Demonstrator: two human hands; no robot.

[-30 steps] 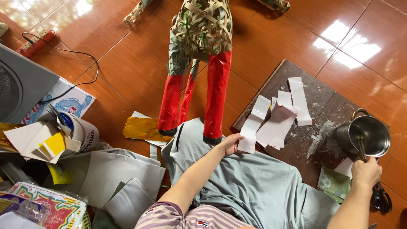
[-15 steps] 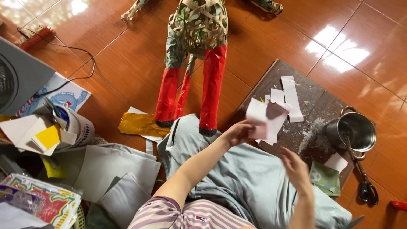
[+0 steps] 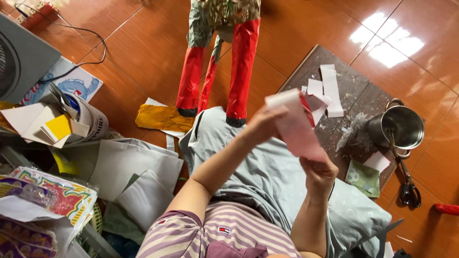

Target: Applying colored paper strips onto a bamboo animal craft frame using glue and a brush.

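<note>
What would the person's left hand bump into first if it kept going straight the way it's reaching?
The left hand points up-right, gripping the paper strip's top end. Beyond it, the first things look like the loose white strips on the dark board, though depth is unclear.

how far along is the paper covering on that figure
Done: both legs of the woven-strip figure already wear red paper. In hand: left hand and right hand hold one white paper strip. Left: the upper body shows bare weave; more white strips lie on the dark board.
</note>
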